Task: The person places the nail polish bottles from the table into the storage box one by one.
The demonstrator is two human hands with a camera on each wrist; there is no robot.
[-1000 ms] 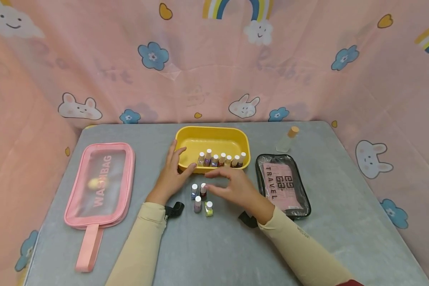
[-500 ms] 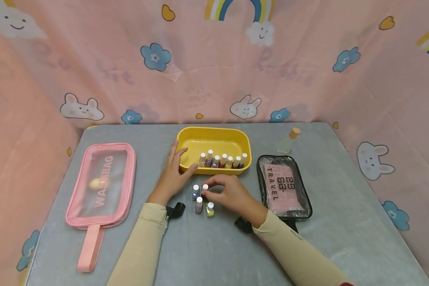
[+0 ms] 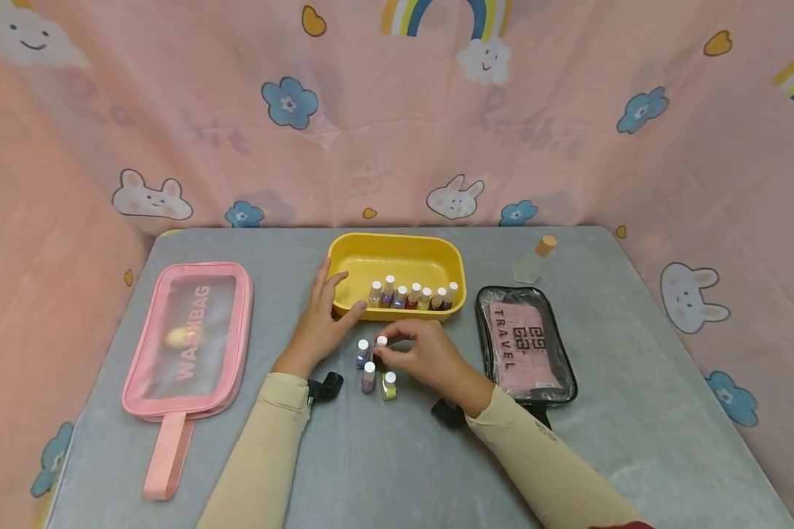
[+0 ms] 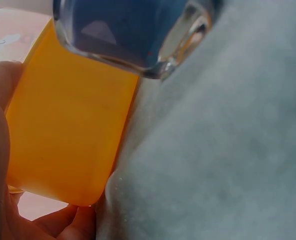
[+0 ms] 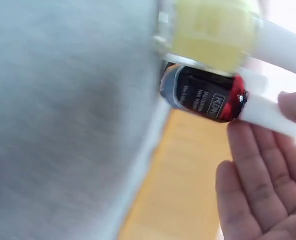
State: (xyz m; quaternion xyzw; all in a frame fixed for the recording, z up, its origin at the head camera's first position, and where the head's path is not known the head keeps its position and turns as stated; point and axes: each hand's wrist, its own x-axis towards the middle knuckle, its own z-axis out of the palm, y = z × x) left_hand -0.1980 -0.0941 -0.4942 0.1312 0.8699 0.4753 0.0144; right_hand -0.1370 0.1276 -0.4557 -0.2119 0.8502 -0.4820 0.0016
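My left hand (image 3: 320, 323) holds the left front corner of a yellow tray (image 3: 397, 315), thumb at the front and fingers at the left end; the left wrist view shows them against the tray's wall (image 4: 72, 115). In front of the tray, my right hand (image 3: 430, 358) pinches the white cap of a dark red nail polish bottle (image 5: 203, 95) between thumb and fingers. Around that bottle stand a blue nail polish bottle (image 3: 362, 356), a greyish purple one (image 3: 367, 379) and a yellow-green one (image 3: 389, 388). Several nail polish bottles (image 3: 413, 298) line the tray's front side.
A pink wash bag (image 3: 132, 367) with a strap lies at the left of the grey table (image 3: 384, 470). A black-edged clear travel bag (image 3: 526, 345) lies at the right, with a frosted bottle (image 3: 528, 269) with a wooden-looking cap behind it. A patterned pink curtain (image 3: 370, 147) hangs behind.
My right hand has come down and toward me from near the tray's front, and its fingers have closed on the dark red bottle's cap. The left hand has stayed at the tray.
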